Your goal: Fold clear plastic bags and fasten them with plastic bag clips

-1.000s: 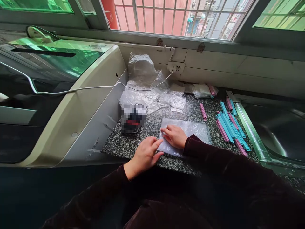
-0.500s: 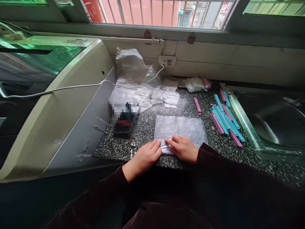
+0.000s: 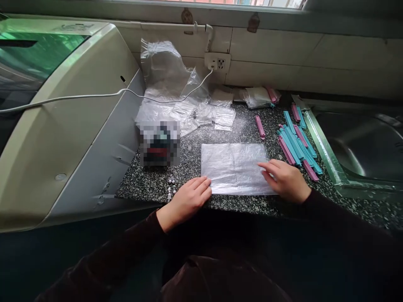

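A clear plastic bag [image 3: 234, 165] lies flat on the speckled counter in front of me, creased down its middle. My left hand [image 3: 193, 193] rests with its fingers stretched out on the bag's lower left corner. At the bag's right side, my right hand [image 3: 283, 178] has its index finger extended over the film and its other fingers loosely bent. I see nothing held in it. Just beyond that hand lies a heap of pink and turquoise bag clips [image 3: 297, 144]. A single pink clip [image 3: 260, 127] lies apart, behind the bag.
Crumpled plastic bags [image 3: 171, 79] lie against the wall, with folded film packets [image 3: 260, 97] farther right. A blurred dark object [image 3: 159, 147] and a beaded strand [image 3: 170, 188] are at left. A white cable [image 3: 122, 91] crosses a beige machine [image 3: 91, 92]. A metal sink [image 3: 362, 144] is at right.
My right hand has slid right, from near my left hand to the bag's right side. The bag's lower edge now lies flat. The view has tilted down.
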A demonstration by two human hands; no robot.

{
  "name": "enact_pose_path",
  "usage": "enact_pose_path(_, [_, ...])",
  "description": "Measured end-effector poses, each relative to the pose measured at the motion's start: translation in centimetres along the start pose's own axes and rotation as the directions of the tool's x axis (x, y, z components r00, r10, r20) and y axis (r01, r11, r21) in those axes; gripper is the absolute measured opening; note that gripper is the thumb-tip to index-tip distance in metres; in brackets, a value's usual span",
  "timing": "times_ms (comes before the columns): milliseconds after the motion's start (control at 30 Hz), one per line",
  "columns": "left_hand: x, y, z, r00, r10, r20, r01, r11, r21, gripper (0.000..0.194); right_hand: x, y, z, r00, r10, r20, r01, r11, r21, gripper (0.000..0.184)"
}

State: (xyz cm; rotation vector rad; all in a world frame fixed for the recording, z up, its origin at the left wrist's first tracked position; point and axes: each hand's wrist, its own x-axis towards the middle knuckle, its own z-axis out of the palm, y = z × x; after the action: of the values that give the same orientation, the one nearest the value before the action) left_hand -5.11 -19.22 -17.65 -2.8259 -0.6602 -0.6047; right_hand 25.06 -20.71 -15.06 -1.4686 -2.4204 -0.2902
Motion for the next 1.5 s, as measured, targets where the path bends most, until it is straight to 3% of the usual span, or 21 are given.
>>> enact_pose_path(100, [-0.1,0.1,-0.3,0.997,-0.068,0.036,0.068,0.998,-0.014,0.018,3.1,-1.8,1.4,0.987,-0.143,0.071,0.141,0.990,0.029,0.025])
enact_pose_path(200, [-0.2,0.0,-0.5,0.994,-0.094,0.046,0.095,0.995,-0.012,0.017,4.2,-2.2,2.7,0.978,-0.164,0.132,0.157,0.986,0.061,0.024])
enact_pose_path(367, [0.3,-0.7,-1.1,0.993,-0.111,-0.029,0.109,0.993,-0.041,0.015,2.2,-2.4,1.2,0.992,-0.127,0.017,0.123,0.979,0.163,0.027])
enact_pose_path(500, [0.6,-1.3,-2.0,0.975,-0.186,-0.124,0.157,0.963,-0.217,0.015,-0.1,-2.7,-0.6,0.982,-0.190,-0.015,0.190,0.971,0.145,0.041])
enact_pose_path(600, [0.4,-1.8,-2.6,0.961,-0.246,-0.125,0.178,0.897,-0.404,0.018,-1.4,-1.3,-0.3,0.993,-0.120,-0.023,0.122,0.989,0.084,0.023])
enact_pose_path(700, [0.0,-2.7,-2.8,0.947,-0.310,-0.082,0.229,0.832,-0.505,0.022,-2.0,0.6,0.8,0.993,-0.070,-0.094,0.086,0.980,0.180,0.016])
enact_pose_path(833, [0.3,-5.1,-1.8,0.953,-0.303,0.004,0.284,0.889,-0.360,0.044,-2.0,1.5,1.7,0.979,-0.054,-0.195,0.111,0.948,0.298,0.017])
enact_pose_path(967, [0.9,-7.1,0.0,0.951,-0.281,0.129,0.302,0.934,-0.189,0.021,-1.6,1.7,1.7,0.983,-0.092,-0.156,0.138,0.940,0.313,0.019])
enact_pose_path(1133, [1.5,-7.8,1.0,0.958,-0.243,0.153,0.275,0.931,-0.239,0.027,-0.8,3.1,2.0,0.999,-0.027,-0.043,0.037,0.967,0.251,0.023])
enact_pose_path(1267, [2.1,-8.4,1.0,0.937,-0.285,0.202,0.332,0.905,-0.265,0.024,-0.5,3.8,2.5,1.000,0.003,0.002,-0.004,0.947,0.321,0.021])
enact_pose_path(1400, [3.1,-8.7,1.1,0.870,-0.414,0.268,0.485,0.817,-0.312,0.022,-0.2,3.9,2.8,0.982,0.189,0.029,-0.185,0.902,0.390,0.026])
enact_pose_path(1500, [3.9,-8.3,1.4,0.783,-0.545,0.300,0.616,0.743,-0.261,0.026,0.3,3.7,2.7,0.921,0.372,0.115,-0.388,0.853,0.349,0.038])
